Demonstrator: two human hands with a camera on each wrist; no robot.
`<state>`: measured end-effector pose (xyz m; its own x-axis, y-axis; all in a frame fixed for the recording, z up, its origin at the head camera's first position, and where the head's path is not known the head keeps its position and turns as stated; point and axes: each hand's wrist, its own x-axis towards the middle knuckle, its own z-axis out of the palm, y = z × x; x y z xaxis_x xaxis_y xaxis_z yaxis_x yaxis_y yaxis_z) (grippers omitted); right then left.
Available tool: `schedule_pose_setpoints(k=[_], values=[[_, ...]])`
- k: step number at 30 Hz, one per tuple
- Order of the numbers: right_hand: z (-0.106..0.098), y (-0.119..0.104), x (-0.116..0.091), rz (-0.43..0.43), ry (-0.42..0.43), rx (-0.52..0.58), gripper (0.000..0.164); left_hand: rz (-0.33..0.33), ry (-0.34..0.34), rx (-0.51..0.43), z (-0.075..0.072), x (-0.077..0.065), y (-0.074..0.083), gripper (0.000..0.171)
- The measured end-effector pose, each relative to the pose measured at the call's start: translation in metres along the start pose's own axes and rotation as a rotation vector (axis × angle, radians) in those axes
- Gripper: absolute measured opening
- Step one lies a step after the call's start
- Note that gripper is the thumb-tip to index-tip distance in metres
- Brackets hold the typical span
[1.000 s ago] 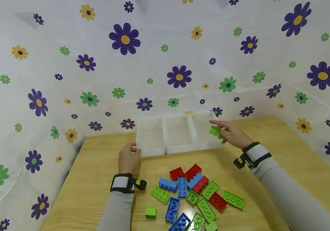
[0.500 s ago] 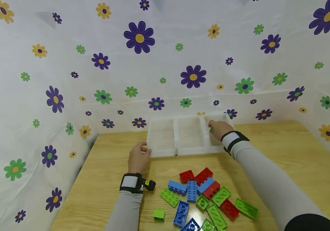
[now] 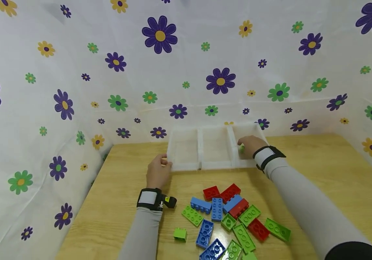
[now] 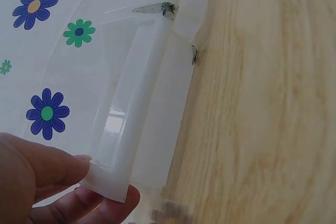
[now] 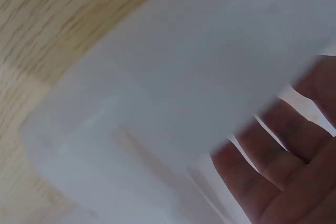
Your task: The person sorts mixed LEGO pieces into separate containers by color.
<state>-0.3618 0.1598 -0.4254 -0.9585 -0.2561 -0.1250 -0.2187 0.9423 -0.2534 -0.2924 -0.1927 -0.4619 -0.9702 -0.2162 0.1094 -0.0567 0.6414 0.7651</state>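
Observation:
A white three-compartment tray (image 3: 184, 167) stands at the back of the wooden table. My left hand (image 3: 158, 173) pinches its near left corner; the left wrist view shows thumb and fingers on either side of the tray wall (image 4: 139, 98). My right hand (image 3: 252, 145) reaches down into the right compartment. A green toy building brick (image 3: 241, 148) shows at its fingertips, mostly hidden by the hand. In the right wrist view the tray wall (image 5: 173, 77) covers the fingertips of the right hand (image 5: 283, 156), and the brick is out of sight.
In front of the tray lie several loose bricks: red (image 3: 230, 193), blue (image 3: 217, 209) and green (image 3: 192, 215), some with studs down. One small green brick (image 3: 180, 234) sits apart at the left. A flowered curtain (image 3: 186, 65) encloses the table's back and sides.
My right hand has moved left from the tray's right side into the right compartment with the green brick, then lowered. My left hand stays at the corner. The head view has turned slightly left.

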Motion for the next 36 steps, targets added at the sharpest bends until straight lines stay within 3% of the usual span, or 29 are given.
schedule_pose_setpoints(k=[5,10,14,17,20,23,27,31,36], values=[[-0.006,-0.003,-0.027,-0.065,0.105,0.101,0.03,0.024,0.012,0.029,-0.001,0.004,-0.006,0.037],[0.005,-0.009,-0.068,-0.222,0.21,0.187,0.021,0.015,0.018,0.033,-0.007,0.003,-0.007,0.037],[0.017,-0.02,-0.089,-0.382,0.171,0.262,0.021,0.017,0.043,0.024,-0.012,0.005,-0.004,0.038],[0.026,-0.028,-0.097,-0.464,0.04,0.319,0.031,0.026,0.058,0.025,-0.012,0.007,-0.003,0.038],[0.035,-0.032,-0.101,-0.448,-0.123,0.353,0.041,0.036,0.049,0.028,-0.009,0.006,-0.002,0.038],[0.042,-0.031,-0.105,-0.422,-0.192,0.353,0.039,0.035,0.027,0.038,-0.003,0.004,-0.002,0.038],[0.046,-0.028,-0.109,-0.433,-0.142,0.323,0.029,0.027,0.004,0.037,0.002,0.002,0.0,0.039],[0.047,-0.022,-0.111,-0.392,-0.098,0.331,0.023,0.024,-0.008,0.03,0.003,-0.001,0.004,0.039],[0.044,-0.014,-0.109,-0.324,-0.055,0.504,0.028,0.012,-0.018,0.026,0.002,0.0,0.004,0.039]])
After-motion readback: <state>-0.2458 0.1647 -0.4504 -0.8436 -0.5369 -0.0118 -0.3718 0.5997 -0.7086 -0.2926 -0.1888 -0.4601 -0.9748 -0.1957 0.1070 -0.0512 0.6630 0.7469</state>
